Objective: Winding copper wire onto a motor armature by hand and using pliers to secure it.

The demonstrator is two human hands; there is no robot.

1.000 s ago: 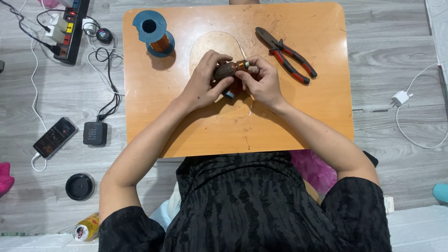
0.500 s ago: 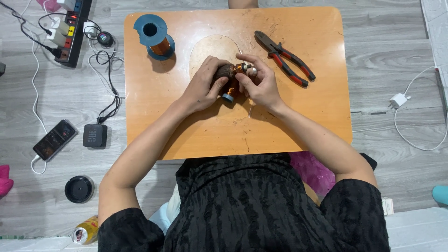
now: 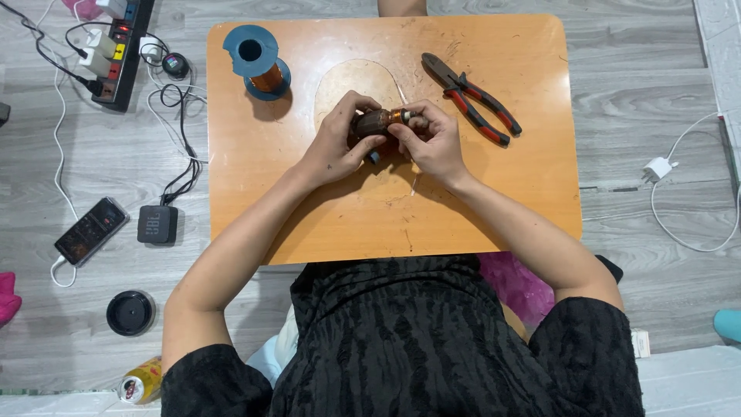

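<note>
Both hands' grip closes on the motor armature (image 3: 380, 123): left hand (image 3: 340, 143) steadying, right hand (image 3: 432, 143) pinching copper wire; winding looks partly done, judging by exposed copper.

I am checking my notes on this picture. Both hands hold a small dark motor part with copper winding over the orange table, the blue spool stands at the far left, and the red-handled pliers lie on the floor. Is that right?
Not quite. The red-handled pliers lie on the orange table, to the right of the hands, not on the floor. The head view shows this. The rest holds: the left hand and right hand hold the dark motor part, and the blue spool stands at the far left.
</note>
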